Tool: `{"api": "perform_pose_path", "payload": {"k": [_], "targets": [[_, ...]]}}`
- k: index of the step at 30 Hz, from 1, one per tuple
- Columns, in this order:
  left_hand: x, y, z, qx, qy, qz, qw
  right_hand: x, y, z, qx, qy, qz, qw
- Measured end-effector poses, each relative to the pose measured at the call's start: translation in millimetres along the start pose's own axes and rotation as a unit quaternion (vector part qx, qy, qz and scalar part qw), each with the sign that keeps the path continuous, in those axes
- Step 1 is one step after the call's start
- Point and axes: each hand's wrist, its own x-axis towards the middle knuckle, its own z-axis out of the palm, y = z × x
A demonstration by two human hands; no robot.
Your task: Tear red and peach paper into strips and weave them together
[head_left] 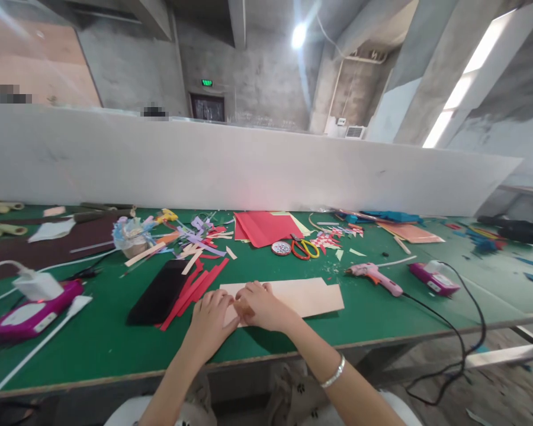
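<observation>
A long pale peach sheet of paper (pixel 302 296) lies in front of me near the table's front edge. My left hand (pixel 212 316) grips its left end, fingers curled over the edge. Close beside it, almost touching, my right hand (pixel 261 305) holds the same end with bent fingers. Between the two hands the paper looks curled or folded, though the fingertips hide most of that spot. Its right part rests flat, with a second layer jutting out. Left of my hands are red paper strips (pixel 199 284) and a black phone (pixel 157 293).
Scissors (pixel 305 247) and a round box (pixel 281 248) lie beyond the paper, near red sheets (pixel 266 228). A pink glue gun (pixel 375 278) trails a cable to the right. Purple power strips (pixel 435 279) sit at both sides. A white partition (pixel 249 165) stands behind.
</observation>
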Motion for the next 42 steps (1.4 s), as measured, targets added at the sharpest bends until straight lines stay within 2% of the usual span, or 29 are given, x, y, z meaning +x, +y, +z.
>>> {"api": "perform_pose_path", "payload": {"k": [3,8,12,16,21,24,30,35,38,41,42], "targets": [[9.0,-3.2,-4.8,-0.04,-0.028,0.014,0.999,6.2,-0.2,5.6,-0.018,0.003,-0.004,1.0],[13.0,-6.6,-6.0,-0.203,-0.107,0.016,0.973,11.5,-4.3,12.2,-0.037,0.007,0.004,0.999],[8.3,-6.9,-9.7,-0.216,-0.115,0.004,0.97,2.3,3.3,7.2,-0.027,0.015,0.005,0.999],[5.2,-10.1,-14.1,-0.218,-0.129,-0.022,0.967,-23.2,25.2,-0.1,-0.001,0.028,0.018,0.999],[6.4,-11.8,-15.0,-0.226,-0.145,-0.025,0.963,-63.3,56.4,-1.6,0.012,0.071,0.07,0.995],[7.4,-11.4,-15.5,-0.24,-0.148,-0.027,0.959,-83.9,71.8,-1.9,0.005,0.088,0.075,0.993],[8.8,-15.7,-10.2,-0.256,-0.159,-0.037,0.953,-124.2,97.8,-9.2,-0.044,0.131,0.117,0.984],[9.2,-21.6,-3.9,-0.268,-0.154,-0.042,0.95,-164.0,119.1,-27.2,-0.103,0.138,0.153,0.973],[9.8,-21.3,-3.8,-0.279,-0.144,-0.041,0.949,-174.4,118.1,-43.3,-0.124,0.19,0.19,0.955],[10.9,-17.2,-7.1,-0.304,-0.129,-0.026,0.943,-161.7,99.2,-55.6,-0.079,0.25,0.191,0.946],[11.4,-15.7,-9.2,-0.315,-0.119,-0.018,0.942,-152.9,90.4,-57.2,-0.057,0.24,0.166,0.955]]}}
